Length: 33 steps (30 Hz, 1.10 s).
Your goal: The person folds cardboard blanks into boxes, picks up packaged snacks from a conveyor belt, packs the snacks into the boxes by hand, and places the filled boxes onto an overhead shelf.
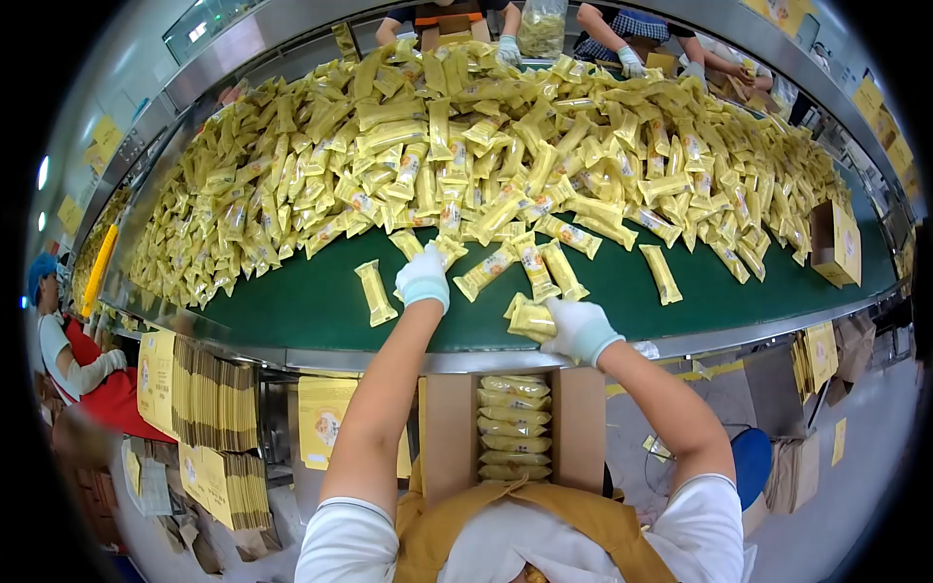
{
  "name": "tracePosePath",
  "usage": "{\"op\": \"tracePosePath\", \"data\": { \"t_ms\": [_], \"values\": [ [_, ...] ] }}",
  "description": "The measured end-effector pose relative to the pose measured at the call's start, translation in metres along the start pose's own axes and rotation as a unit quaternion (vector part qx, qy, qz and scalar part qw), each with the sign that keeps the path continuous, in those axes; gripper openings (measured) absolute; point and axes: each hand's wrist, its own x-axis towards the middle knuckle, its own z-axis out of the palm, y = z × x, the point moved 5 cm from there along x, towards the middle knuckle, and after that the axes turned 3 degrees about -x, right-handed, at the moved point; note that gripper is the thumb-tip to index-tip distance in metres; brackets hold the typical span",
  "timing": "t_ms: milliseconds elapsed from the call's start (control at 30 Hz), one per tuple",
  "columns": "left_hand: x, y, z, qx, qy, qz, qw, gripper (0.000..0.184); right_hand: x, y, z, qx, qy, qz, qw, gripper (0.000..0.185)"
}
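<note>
Yellow packets point(486, 160) are heaped on our green surface point(262, 316), probably for easy reach. Our right hand point(576, 330) has a couple pinched; our left hand point(425, 277) is on others, can't tell if gripping. More lie stacked flat in the open box point(452, 428), seemingly saving room.

Head-worn view, facing forward and down

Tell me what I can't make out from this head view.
All in the head view:
Palms of the left hand and right hand: hidden by the backs of those hands.
Near end of the open box: hidden by the brown apron.
Lower layers of the packet pile: hidden by packets on top.
Fine print on the loose packets: too small to read.
</note>
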Motion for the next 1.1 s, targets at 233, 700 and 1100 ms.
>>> {"op": "tracePosePath", "data": {
  "t_ms": [233, 700, 1100],
  "values": [
    [-0.026, -0.031, -0.011, 0.04, 0.033, 0.119, 0.992, 0.033, -0.007, 0.021, -0.008, -0.151, 0.166, -0.058, 0.973, 0.018],
    [-0.08, -0.019, -0.005, 0.059, -0.055, 0.222, 0.972, 0.107, -0.042, 0.044, 0.001, -0.093, 0.059, -0.013, 0.994, 0.099],
    [-0.068, -0.066, 0.024, -0.268, 0.012, 0.225, 0.937, 0.094, 0.091, 0.024, -0.007, 0.434, 0.066, 0.043, 0.897, 0.091]
  ]
}}
